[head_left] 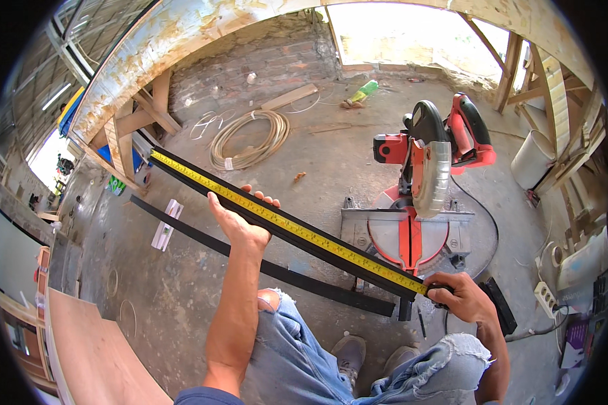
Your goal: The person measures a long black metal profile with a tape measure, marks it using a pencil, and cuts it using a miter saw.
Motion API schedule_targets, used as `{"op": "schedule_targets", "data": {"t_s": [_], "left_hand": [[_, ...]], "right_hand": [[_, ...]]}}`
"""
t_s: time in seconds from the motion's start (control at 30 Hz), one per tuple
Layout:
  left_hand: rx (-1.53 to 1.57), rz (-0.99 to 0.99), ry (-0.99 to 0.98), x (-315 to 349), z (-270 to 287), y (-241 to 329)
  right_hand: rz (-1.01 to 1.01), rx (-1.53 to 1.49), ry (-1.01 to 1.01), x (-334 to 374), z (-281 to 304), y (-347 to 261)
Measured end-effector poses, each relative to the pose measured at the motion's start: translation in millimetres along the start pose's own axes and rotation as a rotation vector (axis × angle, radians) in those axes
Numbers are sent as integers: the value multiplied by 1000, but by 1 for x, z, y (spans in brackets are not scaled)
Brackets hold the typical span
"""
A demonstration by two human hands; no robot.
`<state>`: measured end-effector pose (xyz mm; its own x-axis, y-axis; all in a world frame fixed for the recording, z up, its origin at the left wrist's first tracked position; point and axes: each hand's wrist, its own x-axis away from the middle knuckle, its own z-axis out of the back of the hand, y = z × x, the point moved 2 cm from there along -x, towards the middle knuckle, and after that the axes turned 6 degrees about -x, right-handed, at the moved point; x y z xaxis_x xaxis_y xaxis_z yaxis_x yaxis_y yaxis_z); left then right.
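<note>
A long black bar (344, 262) slants across in front of me, off the floor, from the far left to the near right. Along it runs the extended yellow blade (304, 230) of a tape measure. My left hand (244, 226) has its palm under the bar's middle, with thumb on the near side and fingertips curled over the far edge. At the bar's near end, my right hand (461, 297) is closed around the dark tape measure case (441, 290), mostly hidden by the fingers. A second flat black strip (304, 281) lies on the floor below.
A red miter saw (412, 236) stands on the concrete floor ahead, its cable curving right. Beyond lie a coiled hose (250, 140), a wooden board (289, 96) and a green bottle (363, 93). A white plastic piece (167, 225) lies left. A socket strip (546, 297) is at right.
</note>
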<state>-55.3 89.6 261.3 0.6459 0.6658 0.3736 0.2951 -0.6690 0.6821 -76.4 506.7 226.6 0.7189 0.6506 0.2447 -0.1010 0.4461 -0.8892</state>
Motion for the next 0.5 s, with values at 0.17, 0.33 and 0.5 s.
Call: {"op": "schedule_targets", "data": {"t_s": [0.17, 0.33, 0.5], "left_hand": [[-8, -12, -23, -3, 4, 4], [-42, -32, -46, -3, -6, 5], [-7, -12, -138, -20, 10, 4]], "right_hand": [[-49, -14, 1, 1, -4, -5], [-17, -3, 9, 4, -3, 4], [134, 136, 75, 8, 0, 17]]}}
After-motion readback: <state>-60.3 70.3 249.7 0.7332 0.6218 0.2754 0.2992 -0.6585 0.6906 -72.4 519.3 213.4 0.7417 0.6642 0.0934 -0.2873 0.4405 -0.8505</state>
